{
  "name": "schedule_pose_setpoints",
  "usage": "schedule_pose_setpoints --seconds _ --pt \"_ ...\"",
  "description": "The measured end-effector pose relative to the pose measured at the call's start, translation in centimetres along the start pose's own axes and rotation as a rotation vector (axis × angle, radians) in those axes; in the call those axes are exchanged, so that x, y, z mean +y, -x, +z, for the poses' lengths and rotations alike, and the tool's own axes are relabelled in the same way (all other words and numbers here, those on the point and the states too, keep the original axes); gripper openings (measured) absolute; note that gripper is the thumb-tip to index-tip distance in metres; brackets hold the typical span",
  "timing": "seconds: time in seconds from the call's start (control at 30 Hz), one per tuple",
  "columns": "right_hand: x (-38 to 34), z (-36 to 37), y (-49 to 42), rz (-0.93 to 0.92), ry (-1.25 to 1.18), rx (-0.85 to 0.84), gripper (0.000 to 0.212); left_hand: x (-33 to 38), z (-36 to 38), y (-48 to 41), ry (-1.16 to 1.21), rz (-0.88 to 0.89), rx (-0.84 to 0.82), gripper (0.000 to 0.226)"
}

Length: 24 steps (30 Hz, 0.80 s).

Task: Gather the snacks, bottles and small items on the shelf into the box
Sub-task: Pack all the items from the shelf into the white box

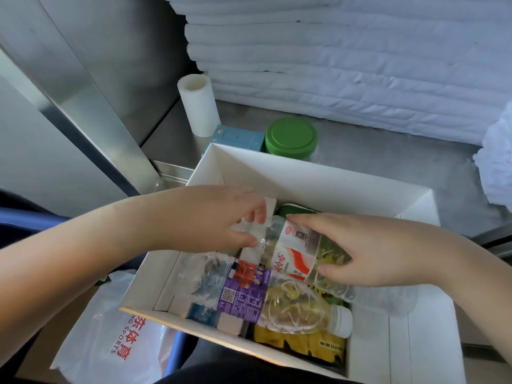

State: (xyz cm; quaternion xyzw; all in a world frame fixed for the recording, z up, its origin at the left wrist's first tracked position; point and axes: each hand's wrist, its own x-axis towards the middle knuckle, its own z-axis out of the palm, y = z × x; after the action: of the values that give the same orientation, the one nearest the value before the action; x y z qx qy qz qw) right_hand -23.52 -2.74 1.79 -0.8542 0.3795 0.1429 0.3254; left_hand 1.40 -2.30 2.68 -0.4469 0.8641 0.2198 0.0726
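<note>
left hand (pixel 205 217): reaches in from the left over the box, fingers curled above and thumb below, gripping the clear end of the red-labelled bottle (pixel 293 250).
right hand (pixel 357 248): comes in from the right, fingers curled over the label and thumb on the near side, holding the other end of the same bottle.
red-labelled bottle: clear plastic, lying on its side and slightly slanted between both hands, above the things already in the box; whether it rests on them i cannot tell.
box (pixel 318 173): white, open-topped, its far edge on the metal shelf (pixel 388 162).
purple-labelled bottle (pixel 249 295): lies on its side in the box, just nearer than the held bottle, white cap (pixel 342 320) pointing right.
yellow snack packet (pixel 304 345): flat at the bottom of the box, partly under the purple-labelled bottle.
small cartons (pixel 199 311): white and blue, standing along the left inner wall of the box.
green-lidded jar (pixel 291 137): on the shelf just behind the far wall of the box.
blue box (pixel 238 137): beside the jar, to its left, partly hidden by the box corner.
white roll (pixel 198 103): upright behind the blue box.
stacked white linens (pixel 346 65): folded pile at the back of the shelf.
plastic bag (pixel 110 342): white with red lettering, low on the left, outside the box.
</note>
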Motion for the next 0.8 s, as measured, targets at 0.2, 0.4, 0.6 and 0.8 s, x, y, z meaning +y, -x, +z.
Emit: schedule_pose_setpoints --seconds 0.2,0.4,0.6,0.8 --pt "0.1 -0.4 0.0 -0.056 -0.065 -0.061 0.073 0.7 1.0 -0.8 0.064 -0.035 -0.122 0.041" --pt "0.2 -0.7 -0.3 -0.044 -0.13 -0.039 0.046 1.1 1.0 -0.9 0.105 -0.039 -0.137 0.038" --pt "0.5 -1.2 -0.6 0.009 -0.106 -0.047 0.049 1.0 0.6 -1.2 0.122 -0.031 -0.161 0.035" --pt "1.5 -2.1 0.6 0.054 -0.077 -0.004 0.037 1.0 0.5 -1.7 0.112 0.006 -0.081 0.043"
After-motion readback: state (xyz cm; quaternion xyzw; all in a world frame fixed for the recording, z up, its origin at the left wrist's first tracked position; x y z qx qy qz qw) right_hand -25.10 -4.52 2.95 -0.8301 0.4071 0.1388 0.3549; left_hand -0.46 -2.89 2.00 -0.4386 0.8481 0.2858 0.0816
